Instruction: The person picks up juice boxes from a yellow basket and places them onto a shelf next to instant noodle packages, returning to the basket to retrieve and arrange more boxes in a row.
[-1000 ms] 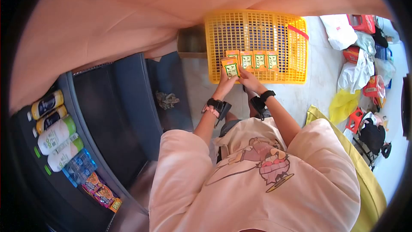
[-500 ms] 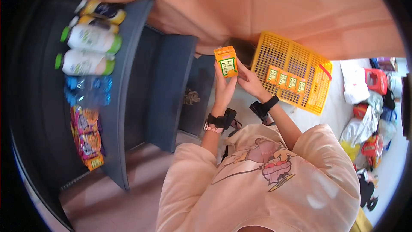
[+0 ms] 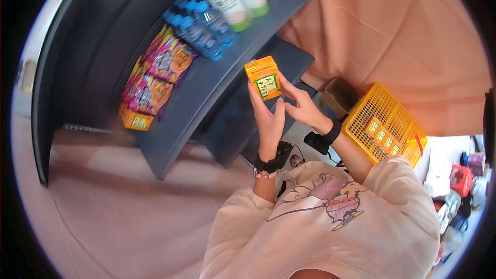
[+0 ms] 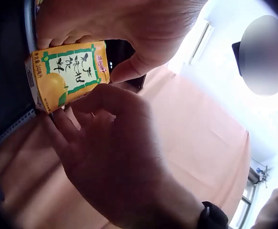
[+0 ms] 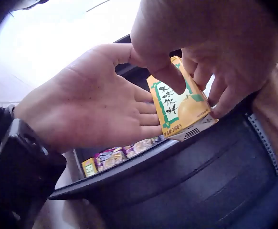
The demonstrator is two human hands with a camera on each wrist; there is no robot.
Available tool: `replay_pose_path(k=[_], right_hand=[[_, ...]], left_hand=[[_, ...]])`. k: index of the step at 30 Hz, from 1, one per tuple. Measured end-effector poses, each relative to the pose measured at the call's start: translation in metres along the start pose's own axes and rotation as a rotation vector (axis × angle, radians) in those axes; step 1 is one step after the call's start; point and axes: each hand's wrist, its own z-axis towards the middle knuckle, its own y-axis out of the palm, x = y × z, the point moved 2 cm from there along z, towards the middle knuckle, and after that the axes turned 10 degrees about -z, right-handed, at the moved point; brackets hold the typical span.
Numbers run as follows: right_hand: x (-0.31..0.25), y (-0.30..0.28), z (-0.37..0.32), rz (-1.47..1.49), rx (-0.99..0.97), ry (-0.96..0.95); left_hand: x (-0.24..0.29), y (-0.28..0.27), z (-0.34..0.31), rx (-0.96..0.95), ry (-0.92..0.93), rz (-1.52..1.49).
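Carton [image 3: 264, 80], our left hand [image 3: 268, 124] & right hand [image 3: 305, 107] swung from over the yellow crate [image 3: 380, 101] to in front of the shelf [image 3: 206, 90] since the earlier frame; exact gap to shelf edge unclear. Both hands clamped on carton: L fingers behind, R thumb on front face. Prob. light, smooth, stiff-ish board, dents if squeezed; we'd hold narrow sides, easy pressure. Diff: crate's now off the shelf's bottle end; its 4 spare cartons [image 3: 382, 138] unchanged.

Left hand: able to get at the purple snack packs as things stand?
Probably: the right hand holds the orange carton, which could free the left hand, and nothing visible blocks the purple snack packs.
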Motion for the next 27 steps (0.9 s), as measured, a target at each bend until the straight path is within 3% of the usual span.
replay_pose_path(k=[7, 11, 13, 15, 17, 19, 21, 23, 25, 26, 27], right_hand=[[-0.044, 0.107, 0.042, 0.049, -0.185, -0.241], [-0.084, 0.158, 0.067, 0.01, -0.265, -0.403], [-0.1, 0.185, 0.075, 0.097, -0.494, -0.313], [-0.099, 0.219, 0.078, 0.085, -0.444, -0.421], [-0.093, 0.252, 0.084, 0.305, -0.502, -0.352], [-0.083, 0.273, 0.078, 0.278, -0.536, -0.294], [-0.076, 0.288, 0.075, 0.237, -0.575, -0.242], [-0.084, 0.289, 0.078, 0.225, -0.543, -0.155], [-0.083, 0.29, 0.086, 0.064, -0.34, -0.226], [-0.083, 0.293, 0.093, 0.072, -0.254, -0.23], [-0.081, 0.297, 0.1, 0.067, -0.263, -0.222]], left_hand=[[0.035, -0.111, -0.007, 0.249, 0.115, 0.153], [0.048, -0.171, -0.008, 0.445, 0.203, 0.065], [0.056, -0.199, -0.012, 0.519, 0.291, 0.152], [0.061, -0.215, -0.016, 0.576, 0.303, 0.073], [0.05, -0.241, -0.013, 0.663, 0.298, 0.16], [0.041, -0.245, -0.021, 0.716, 0.247, 0.15], [0.02, -0.257, -0.026, 0.751, 0.352, 0.232], [0.011, -0.272, -0.029, 0.769, 0.376, 0.214], [0.001, -0.291, -0.036, 0.744, 0.246, 0.202], [0.014, -0.291, -0.038, 0.807, 0.126, 0.35], [0.022, -0.292, -0.037, 0.813, 0.114, 0.346]])
